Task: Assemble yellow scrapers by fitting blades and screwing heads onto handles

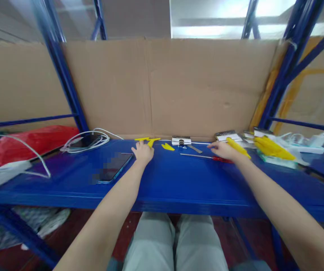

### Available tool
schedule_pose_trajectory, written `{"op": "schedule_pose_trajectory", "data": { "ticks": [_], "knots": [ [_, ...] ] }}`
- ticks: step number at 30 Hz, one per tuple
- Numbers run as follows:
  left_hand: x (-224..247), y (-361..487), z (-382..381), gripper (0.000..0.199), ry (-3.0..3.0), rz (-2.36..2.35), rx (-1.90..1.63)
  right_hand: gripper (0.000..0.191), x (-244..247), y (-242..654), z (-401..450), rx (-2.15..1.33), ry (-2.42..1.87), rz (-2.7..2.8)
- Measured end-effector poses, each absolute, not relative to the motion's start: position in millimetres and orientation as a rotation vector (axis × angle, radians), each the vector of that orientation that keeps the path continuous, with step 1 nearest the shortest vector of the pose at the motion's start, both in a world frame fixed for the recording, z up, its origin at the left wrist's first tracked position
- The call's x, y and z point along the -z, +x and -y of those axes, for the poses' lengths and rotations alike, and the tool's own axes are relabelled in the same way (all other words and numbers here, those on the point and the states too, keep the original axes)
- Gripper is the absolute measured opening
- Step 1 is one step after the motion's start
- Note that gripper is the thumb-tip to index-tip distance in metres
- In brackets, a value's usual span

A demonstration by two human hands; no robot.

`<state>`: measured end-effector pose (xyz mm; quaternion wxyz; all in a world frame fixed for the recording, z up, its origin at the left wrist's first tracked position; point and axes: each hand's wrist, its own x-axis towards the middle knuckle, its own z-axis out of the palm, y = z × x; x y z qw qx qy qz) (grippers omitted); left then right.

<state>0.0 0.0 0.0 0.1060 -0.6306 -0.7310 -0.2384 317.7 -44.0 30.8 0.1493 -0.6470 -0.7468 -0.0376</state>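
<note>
A crumpled red plastic bag (34, 143), a loosely coiled white cable (103, 140) and a slanted smartphone (118, 165) occupy the blue tabletop (173, 180) before the left hand (143, 152), whose partly spread fingers are at a yellow T-shaped piece (154, 140), grip unclear. Next come a folded-looking yellow piece (168, 146), a white-and-black packet (181, 140), a flat grey strip (195, 149) and a red-handled screwdriver (223, 160). Over its handle is the right hand (222, 149), fingers partly bent, hold uncertain, with a long yellow piece (241, 149) beside its wrist.
</note>
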Motion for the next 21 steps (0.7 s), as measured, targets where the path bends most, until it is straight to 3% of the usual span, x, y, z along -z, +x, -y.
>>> {"op": "schedule_pose_trajectory", "data": {
  "ticks": [11, 21],
  "knots": [
    [-9.6, 1.9, 5.8, 0.039, -1.869, 2.088, 1.035, 0.036, -26.2, 322.3, 35.1, 0.119, -1.812, 2.129],
    [-8.3, 17.4, 11.8, 0.027, -2.121, 1.573, 1.362, 0.034, -23.2, 323.9, 30.3, 0.04, -1.749, 2.101]
  ]
}}
